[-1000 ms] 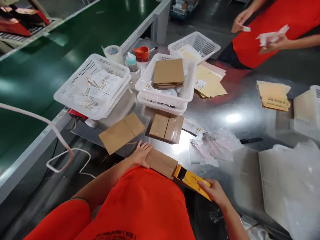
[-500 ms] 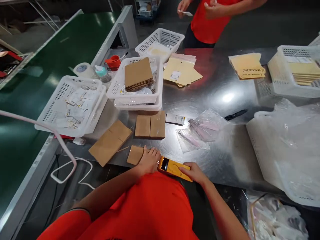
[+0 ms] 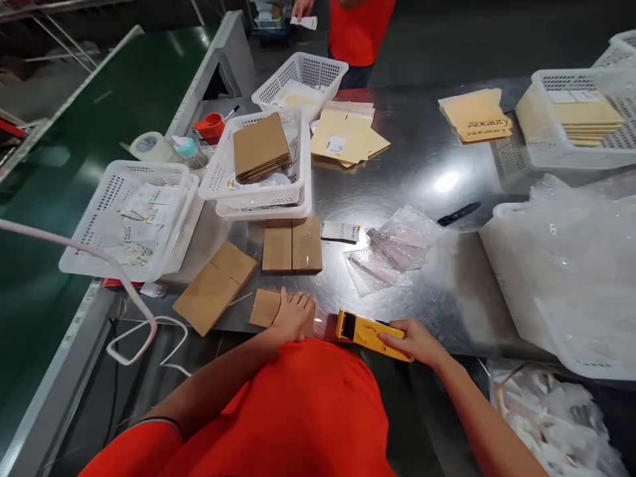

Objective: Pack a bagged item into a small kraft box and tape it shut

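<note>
My left hand (image 3: 292,318) lies on a small cardboard box (image 3: 263,308) at the table's near edge, fingers flat and a little apart. In my right hand (image 3: 411,339) is a yellow tape dispenser (image 3: 373,336), gripped from its right end. A strip of clear tape (image 3: 325,326) stretches between the box and the dispenser. Just beyond the left hand sit small closed cardboard boxes (image 3: 292,245) side by side. A flat piece of cardboard (image 3: 216,288) lies left of them. Bubble-wrap pouches (image 3: 390,255) with pinkish contents rest to the right, near a white label packet (image 3: 340,232).
White baskets (image 3: 183,228) with small packets stand at left; another basket (image 3: 263,205) bears folded cardboard (image 3: 261,147). At right are a bin of clear plastic bags (image 3: 571,265) and a black marker (image 3: 460,213). A green conveyor (image 3: 114,99) runs left. Across the table stands a co-worker (image 3: 360,33).
My right hand has drawn the tape dispenser rightward, away from the box, and a length of tape now shows. My left hand stays on the box. The view has shifted slightly.
</note>
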A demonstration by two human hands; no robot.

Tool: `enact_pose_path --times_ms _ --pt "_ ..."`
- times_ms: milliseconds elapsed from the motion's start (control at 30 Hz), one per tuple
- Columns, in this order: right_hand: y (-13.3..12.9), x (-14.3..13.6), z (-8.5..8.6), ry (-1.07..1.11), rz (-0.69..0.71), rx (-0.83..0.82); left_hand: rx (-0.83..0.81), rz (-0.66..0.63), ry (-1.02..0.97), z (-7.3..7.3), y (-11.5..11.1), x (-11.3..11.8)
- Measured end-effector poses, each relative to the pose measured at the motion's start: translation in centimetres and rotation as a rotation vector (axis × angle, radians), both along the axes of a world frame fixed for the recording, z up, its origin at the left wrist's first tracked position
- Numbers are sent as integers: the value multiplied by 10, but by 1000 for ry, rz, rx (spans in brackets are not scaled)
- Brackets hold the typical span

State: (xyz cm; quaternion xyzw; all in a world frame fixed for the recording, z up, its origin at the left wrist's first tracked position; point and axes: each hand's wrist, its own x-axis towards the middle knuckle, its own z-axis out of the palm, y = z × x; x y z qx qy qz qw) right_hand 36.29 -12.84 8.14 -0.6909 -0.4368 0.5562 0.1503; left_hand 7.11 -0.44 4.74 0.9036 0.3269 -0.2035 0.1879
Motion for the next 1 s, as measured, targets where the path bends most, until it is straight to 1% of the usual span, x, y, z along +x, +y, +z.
enact_pose_path --times_ms 100,167,233,333,400,467,533,600,700,800,900,1000 --pt "-7 3 -11 32 -43 -15 7 -8 -7 -1 0 0" --pt "-10 5 -13 65 -56 -2 4 -5 -5 -3 0 0" --pt "-12 6 -9 102 -55 16 -1 7 6 -4 0 0" --pt "-14 9 0 131 -45 29 1 13 13 -4 0 -1" --pt "-14 10 5 100 -26 35 2 2 14 -3 0 -1" --pt "-13 9 5 52 4 23 1 -5 26 0 0 0" --pt "-11 5 0 15 30 -8 5 -6 38 2 0 0" --pt "-8 -2 -9 -35 60 -33 12 -14 37 3 1 1" --pt "-1 -11 -22 -128 113 -25 25 -29 28 1 0 1" --pt "3 -15 -27 -136 122 -39 33 -24 20 -3 0 -1" --pt "-1 -10 -25 -50 74 -55 26 -12 -1 -4 -1 -2" --pt "-7 2 -15 12 38 -39 17 -6 -18 -4 0 -2"
